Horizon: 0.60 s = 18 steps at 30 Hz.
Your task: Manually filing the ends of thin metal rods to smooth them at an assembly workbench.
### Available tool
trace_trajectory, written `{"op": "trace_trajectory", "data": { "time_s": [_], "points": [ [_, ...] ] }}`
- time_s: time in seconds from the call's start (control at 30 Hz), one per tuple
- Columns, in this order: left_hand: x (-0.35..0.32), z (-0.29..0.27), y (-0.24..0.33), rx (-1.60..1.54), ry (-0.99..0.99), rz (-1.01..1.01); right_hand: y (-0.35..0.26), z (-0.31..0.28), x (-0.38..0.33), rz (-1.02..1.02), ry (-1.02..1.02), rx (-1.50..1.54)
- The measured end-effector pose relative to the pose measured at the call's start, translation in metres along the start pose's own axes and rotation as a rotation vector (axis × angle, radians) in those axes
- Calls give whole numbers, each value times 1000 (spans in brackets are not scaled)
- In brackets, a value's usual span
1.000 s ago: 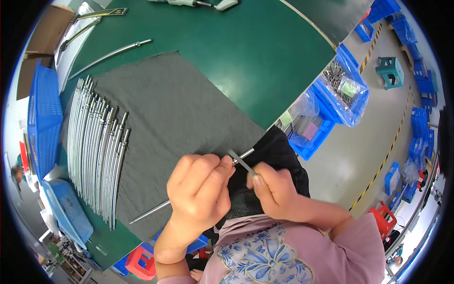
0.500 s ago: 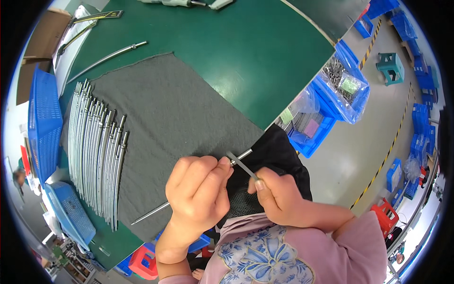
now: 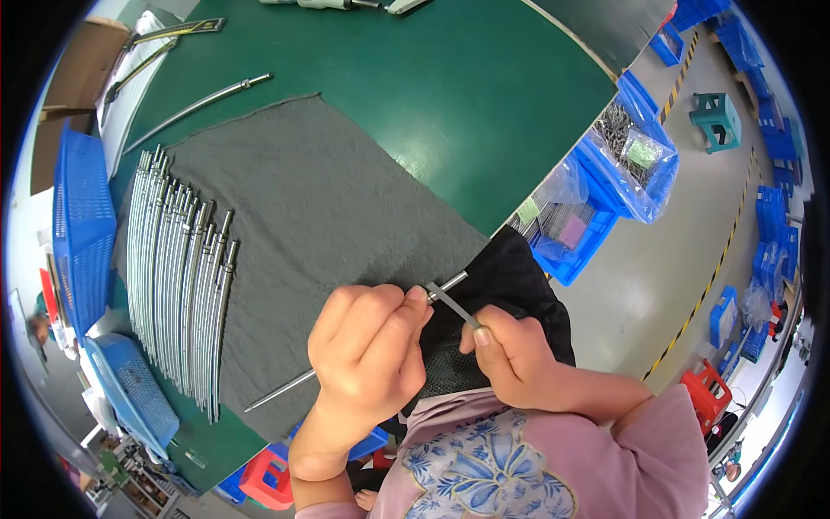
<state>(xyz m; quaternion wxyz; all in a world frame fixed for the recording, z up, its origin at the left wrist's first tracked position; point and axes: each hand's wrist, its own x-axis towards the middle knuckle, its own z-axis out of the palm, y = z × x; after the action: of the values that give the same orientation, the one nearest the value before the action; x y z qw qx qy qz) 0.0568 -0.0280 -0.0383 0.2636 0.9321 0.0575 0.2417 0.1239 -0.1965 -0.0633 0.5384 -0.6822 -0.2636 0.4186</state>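
My left hand [image 3: 367, 346] is closed around a slender metal rod [image 3: 281, 389], whose pointed end sticks out lower left over the grey cloth [image 3: 320, 208]. The rod's thicker end emerges past my left thumb and forefinger toward the upper right. Pinched between my right thumb and fingers is a thin, flat grey file [image 3: 456, 305]. It lies crosswise against the rod just beyond my left fingertips. My right hand [image 3: 516, 356] is closed on its near end. To the left, several similar rods [image 3: 181, 285] with stepped ends lie side by side on the cloth.
Another rod [image 3: 199, 108] lies on the green table [image 3: 484, 95] beyond the cloth. Blue baskets [image 3: 82, 233] line the table's left side. Blue bins [image 3: 618, 190] with metal parts stand off its right edge. Black fabric [image 3: 527, 290] hangs at the near edge. A red stool [image 3: 264, 480] is below.
Both hands, with the rod and file, have shifted slightly right in the picture. The file's far tip sits a little nearer the rod's thick end. Both grips stay the same.
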Motion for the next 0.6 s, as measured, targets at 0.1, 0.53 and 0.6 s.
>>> {"op": "trace_trajectory", "data": {
  "time_s": [0.1,0.53,0.6],
  "points": [
    [2,-2,-1,19,15,11,-10,4,30,-223,54,-16],
    [1,-2,1,24,-12,-4,34,21,33,-448,175,-122],
    [3,-3,-1,35,8,4,35,23,32,-422,166,-97]
  ]
}}
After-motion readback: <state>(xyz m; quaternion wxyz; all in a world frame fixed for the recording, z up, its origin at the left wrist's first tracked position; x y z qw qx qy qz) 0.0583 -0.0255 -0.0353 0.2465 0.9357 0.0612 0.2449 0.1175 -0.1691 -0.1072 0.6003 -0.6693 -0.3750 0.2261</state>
